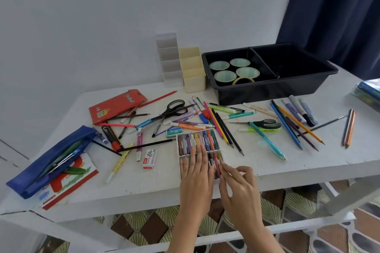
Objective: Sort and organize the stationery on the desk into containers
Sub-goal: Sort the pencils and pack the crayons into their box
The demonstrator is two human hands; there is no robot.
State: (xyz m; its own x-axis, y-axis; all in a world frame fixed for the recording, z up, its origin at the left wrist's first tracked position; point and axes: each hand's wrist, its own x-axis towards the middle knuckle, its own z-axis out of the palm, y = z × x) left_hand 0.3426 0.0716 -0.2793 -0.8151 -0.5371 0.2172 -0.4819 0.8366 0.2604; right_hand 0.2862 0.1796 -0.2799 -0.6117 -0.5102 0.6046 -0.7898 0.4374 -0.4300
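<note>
The left hand (195, 168) is lying flat with straight fingers, pressing on the crayon tray (179, 145). Just right of it, the right hand (238, 182) is pinching a crayon (219, 161). It is probably light, waxy and brittle (best gripped mid-barrel).

open: desk (308, 156) front-right | blocked: scattered pens (240, 115) (mid-desk), tray (267, 92) behind

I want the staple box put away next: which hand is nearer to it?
Left. The left hand lies flat on the crayon tray, just right of the staple box; the right hand is farther right, at the tray's right side.
</note>
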